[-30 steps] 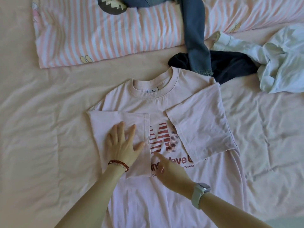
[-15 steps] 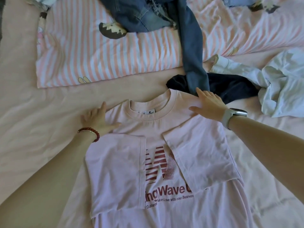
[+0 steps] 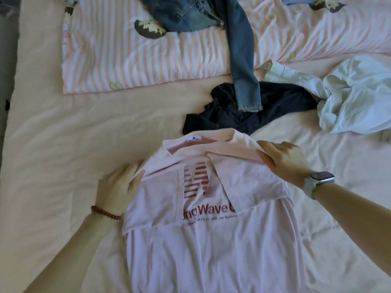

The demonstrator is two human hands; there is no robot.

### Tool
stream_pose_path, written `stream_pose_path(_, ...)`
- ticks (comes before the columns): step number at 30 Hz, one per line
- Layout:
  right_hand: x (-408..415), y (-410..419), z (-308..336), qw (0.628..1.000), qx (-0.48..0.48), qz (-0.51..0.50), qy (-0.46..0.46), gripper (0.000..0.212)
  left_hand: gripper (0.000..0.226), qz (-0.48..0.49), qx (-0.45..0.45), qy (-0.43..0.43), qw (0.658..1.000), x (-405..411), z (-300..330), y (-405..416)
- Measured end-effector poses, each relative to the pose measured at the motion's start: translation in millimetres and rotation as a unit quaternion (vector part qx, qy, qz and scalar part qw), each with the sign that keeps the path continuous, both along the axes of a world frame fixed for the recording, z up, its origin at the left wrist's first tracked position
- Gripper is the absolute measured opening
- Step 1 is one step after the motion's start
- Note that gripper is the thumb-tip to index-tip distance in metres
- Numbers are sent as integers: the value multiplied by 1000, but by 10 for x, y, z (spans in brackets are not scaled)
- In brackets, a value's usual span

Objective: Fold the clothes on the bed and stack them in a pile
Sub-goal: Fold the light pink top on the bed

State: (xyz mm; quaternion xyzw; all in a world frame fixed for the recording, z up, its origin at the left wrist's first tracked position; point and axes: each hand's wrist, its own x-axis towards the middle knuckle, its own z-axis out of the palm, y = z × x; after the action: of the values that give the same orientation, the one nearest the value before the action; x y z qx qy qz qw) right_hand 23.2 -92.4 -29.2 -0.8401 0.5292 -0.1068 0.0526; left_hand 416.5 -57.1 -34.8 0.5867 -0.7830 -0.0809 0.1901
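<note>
Left hand grasping the pink T-shirt at its left shoulder; right hand grasping the right shoulder, collar edge lifted off the bed; beyond, black garment, jeans, white shirt; print partly hidden by folded sleeves.

Two hands are in view, the left hand and the right hand. Four garments lie on the bed: one pink tee, one dark top, one pair of jeans, one white shirt. One striped quilt. One bracelet, one watch.
</note>
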Motion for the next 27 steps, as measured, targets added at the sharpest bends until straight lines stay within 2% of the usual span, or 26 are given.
stream_pose_path(2, -78, 406, 42, 1000, 18, 19, 3, 37, 45, -9, 24, -13, 1000, 25, 41, 419)
stream_pose_path(4, -134, 819, 74, 999, 48, 23, 5, 37, 33, -21, 65, -8, 998, 34, 79, 846)
stream_pose_path(7, -192, 1404, 109, 996, 77, 49, 17, 35, 39, -71, 107, -13, 992, 45, 105, 1451)
stream_pose_path(11, -298, 2046, 123, 993, 101, 57, 28, 37, 40, -81, 149, -24, 985, 113, 96, 2043)
stream_pose_path(13, -320, 2240, 91, 991, 114, 44, 49, 35, 42, -96, 167, -67, 979, 116, 48, 2209)
stream_pose_path(14, -335, 2307, 59, 984, 151, 42, 88, 35, 49, -116, 213, -108, 964, 83, 24, 2247)
stream_pose_path(16, -340, 2373, -35, 931, 287, 38, 222, 48, 60, -119, 406, -181, 888, 17, -22, 2225)
stream_pose_path(17, -342, 2373, -85, 901, 336, 35, 273, 52, 55, -91, 497, -194, 841, -4, -38, 2169)
stream_pose_path(18, -325, 2336, -125, 884, 360, 32, 295, 51, 45, -66, 534, -183, 823, -24, -37, 2087)
stream_pose_path(19, -289, 2273, -147, 884, 364, 17, 292, 47, 34, -52, 511, -153, 844, -48, -38, 1997)
stream_pose_path(20, -241, 2191, -168, 899, 348, -11, 265, 41, 24, -46, 436, -121, 891, -89, -25, 1894)
stream_pose_path(21, -194, 2091, -190, 920, 319, -43, 222, 35, 19, -39, 350, -103, 930, -114, -24, 1775)
stream_pose_path(23, -86, 1848, -208, 958, 243, -86, 126, 25, 21, -16, 197, -103, 975, -113, -71, 1510)
stream_pose_path(25, -35, 1576, -272, 975, 172, -109, 88, 28, 36, 10, 168, -125, 978, -113, -179, 1223)
stream_pose_path(27, -14, 1271, -352, 968, 184, -124, 116, 39, 42, 30, 234, -137, 962, -83, -338, 982)
